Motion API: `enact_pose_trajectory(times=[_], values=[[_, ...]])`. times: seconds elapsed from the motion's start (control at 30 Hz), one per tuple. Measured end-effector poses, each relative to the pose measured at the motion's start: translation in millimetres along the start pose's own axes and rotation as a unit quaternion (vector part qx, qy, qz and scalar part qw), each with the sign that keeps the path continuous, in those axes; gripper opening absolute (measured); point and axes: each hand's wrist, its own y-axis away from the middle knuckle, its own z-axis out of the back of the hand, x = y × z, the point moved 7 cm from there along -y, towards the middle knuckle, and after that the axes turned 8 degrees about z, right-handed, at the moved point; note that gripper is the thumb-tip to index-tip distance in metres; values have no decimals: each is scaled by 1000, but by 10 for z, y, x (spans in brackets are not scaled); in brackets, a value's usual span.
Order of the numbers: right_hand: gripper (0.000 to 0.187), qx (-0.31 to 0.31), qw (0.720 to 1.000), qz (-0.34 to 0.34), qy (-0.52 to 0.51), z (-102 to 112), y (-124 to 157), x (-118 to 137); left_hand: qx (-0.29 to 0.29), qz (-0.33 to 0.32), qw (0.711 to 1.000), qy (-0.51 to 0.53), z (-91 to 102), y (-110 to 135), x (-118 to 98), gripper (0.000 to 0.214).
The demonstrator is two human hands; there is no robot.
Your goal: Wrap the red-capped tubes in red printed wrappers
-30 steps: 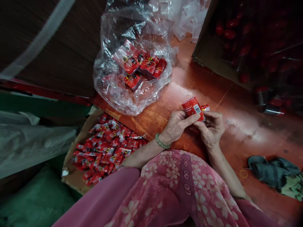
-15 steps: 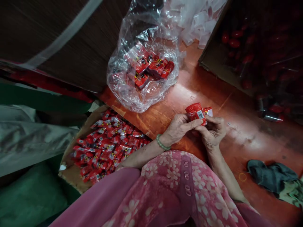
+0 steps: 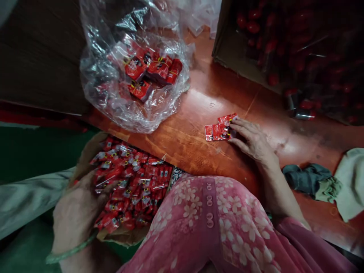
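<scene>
My right hand point(image 3: 253, 139) rests on the orange-brown tabletop at the edge of a few small red printed cards point(image 3: 217, 129). Its fingers are stretched out, with the thumb apart, and the fingertips touch the cards' right side. At lower left, my left hand point(image 3: 81, 208), with a green bead bracelet on its wrist, reaches over a cardboard box point(image 3: 122, 237) full of small red packages in clear wrap point(image 3: 139, 182). That hand is smeared by motion and its fingertips are among the packages. Whether it holds one cannot be made out.
A clear plastic bag point(image 3: 142, 121) with bundles of red cards point(image 3: 160, 66) stands at the table's far left. A dark carton point(image 3: 227, 66) with red-capped items is at upper right. Dark cloth point(image 3: 308, 178) lies at the right. Pale translucent pieces point(image 3: 203, 17) lie at the back.
My left hand has left the red rolled piece both hands held over the table and moved down-left to the box. My right hand has opened at the cards on the table. The view has shifted.
</scene>
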Motion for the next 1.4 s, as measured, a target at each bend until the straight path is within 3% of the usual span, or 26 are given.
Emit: enact_pose_trajectory(times=[0.07,0.13,0.2,0.3,0.4,0.5,0.57,0.73,0.87,1.0,1.1,1.2,1.27,1.33,1.4], values=[[43,9,999,19,37,-49,10,26,-151,3,974,-166,85,63,-141,65],[35,5,998,30,62,-83,25,68,-183,-76,957,-213,-198,67,-460,58],[27,-4,997,32,72,-108,42,99,-146,-251,938,-189,-723,42,-892,44],[21,-16,998,21,65,-161,57,111,-51,-476,853,-206,-1632,-11,-1406,36],[20,-36,998,17,49,-219,49,132,11,-547,802,-240,-2284,-176,-1657,40],[20,-53,997,21,47,-248,23,172,55,-558,783,-268,-2604,-336,-1719,36],[21,-51,997,24,45,-251,7,186,58,-572,776,-258,-2636,-403,-1706,34],[22,-41,998,11,50,-212,34,125,-1,-604,769,-207,-2499,-474,-1684,27],[20,-37,997,26,68,-229,36,144,-7,-604,763,-228,-2537,-384,-1783,25],[22,-11,995,39,92,-278,-16,243,-18,-626,734,-261,-2614,-250,-1889,23],[21,15,998,22,52,-207,-17,222,-25,-629,723,-283,-2652,-242,-1889,18],[16,-7,999,-44,24,100,39,-52,-8,-620,730,-287,-2681,-281,-1847,12],[24,-52,990,-113,65,412,98,-369,-2,-613,740,-275,-2683,-309,-1826,12],[30,-91,959,-220,156,712,177,-738,-3,-602,754,-262,-2682,-335,-1812,13],[42,-76,918,-308,238,872,223,-1038,-1,-586,769,-256,-2688,-360,-1802,10]])
